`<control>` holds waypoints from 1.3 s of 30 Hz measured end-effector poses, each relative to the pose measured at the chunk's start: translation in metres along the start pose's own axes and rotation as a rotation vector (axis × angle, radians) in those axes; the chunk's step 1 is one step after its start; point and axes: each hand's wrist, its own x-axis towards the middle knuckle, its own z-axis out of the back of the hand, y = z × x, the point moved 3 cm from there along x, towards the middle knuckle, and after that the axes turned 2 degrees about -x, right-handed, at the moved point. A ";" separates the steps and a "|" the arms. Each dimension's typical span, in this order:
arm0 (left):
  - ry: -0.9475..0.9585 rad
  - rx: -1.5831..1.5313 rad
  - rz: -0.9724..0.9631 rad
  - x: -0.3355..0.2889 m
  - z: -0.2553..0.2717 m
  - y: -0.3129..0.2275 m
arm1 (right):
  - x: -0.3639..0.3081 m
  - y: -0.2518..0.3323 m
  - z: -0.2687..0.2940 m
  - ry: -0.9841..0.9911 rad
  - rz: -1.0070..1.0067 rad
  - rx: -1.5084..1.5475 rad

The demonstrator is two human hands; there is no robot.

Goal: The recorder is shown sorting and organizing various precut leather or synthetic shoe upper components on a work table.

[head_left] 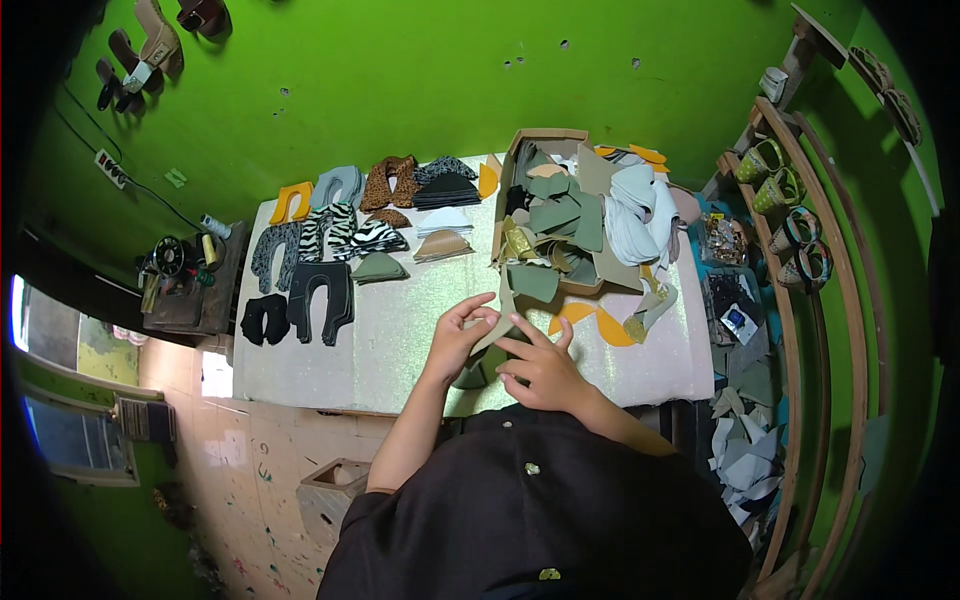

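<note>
Left hand [458,335] and right hand [540,368] both rest on a beige cut piece [497,322] at the near edge of the bench [400,350]; fingers of both hands pinch it. Cardboard box [545,138] of cut pieces lies just beyond

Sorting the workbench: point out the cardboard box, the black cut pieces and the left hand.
cardboard box [548,135] head view, far rim
black cut pieces [322,300] head view, middle
left hand [460,335] head view, back
</note>
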 end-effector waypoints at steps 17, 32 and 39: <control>0.239 0.127 0.027 -0.017 -0.008 -0.021 | 0.012 -0.028 0.017 0.017 -0.490 0.742; 0.151 0.681 -0.425 -0.033 -0.017 -0.021 | 0.012 -0.030 0.008 0.013 -0.662 1.089; -0.071 0.439 -0.292 -0.033 0.004 -0.016 | 0.002 -0.047 -0.002 0.029 -0.624 0.857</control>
